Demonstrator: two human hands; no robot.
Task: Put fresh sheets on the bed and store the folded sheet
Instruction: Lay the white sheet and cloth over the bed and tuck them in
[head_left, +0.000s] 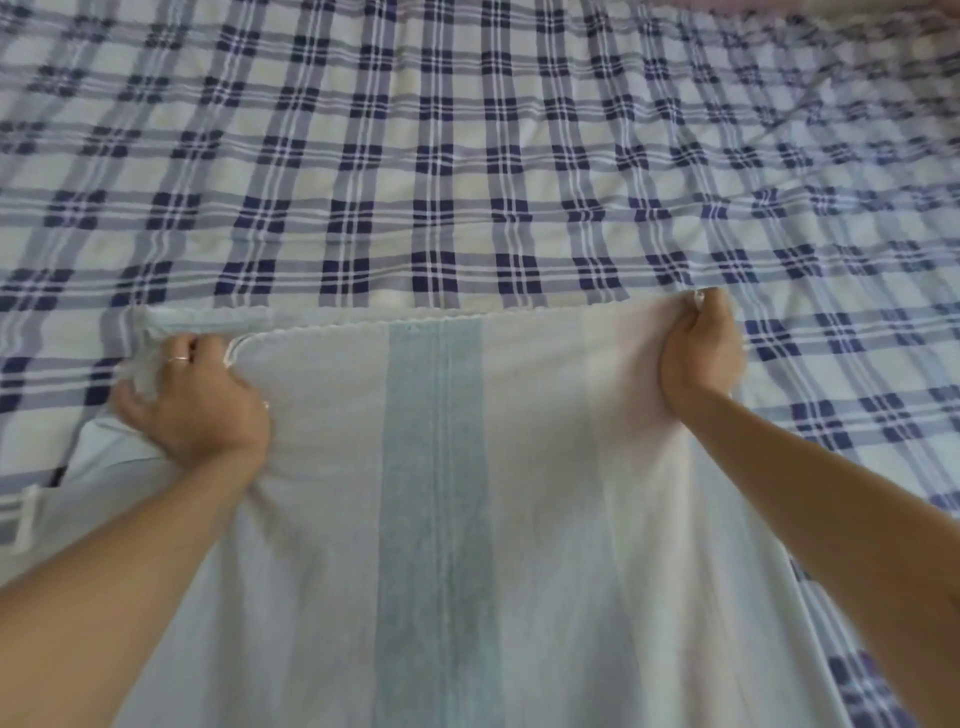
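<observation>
A pale sheet (441, 493) with a blue-green stripe down its middle lies folded over the near part of the bed. Its scalloped far edge runs between my two hands. My left hand (192, 395), with a ring on one finger, grips the bunched left corner of that edge. My right hand (701, 353) pinches the right corner of the same edge, fingers curled round the cloth. Under it, a blue-and-white plaid sheet (467, 156) covers the whole bed.
The plaid sheet has a few wrinkles at the far right (831, 104). A white strap or tag (26, 519) shows at the left edge. A strip of pinkish cloth (779, 8) shows at the top right corner.
</observation>
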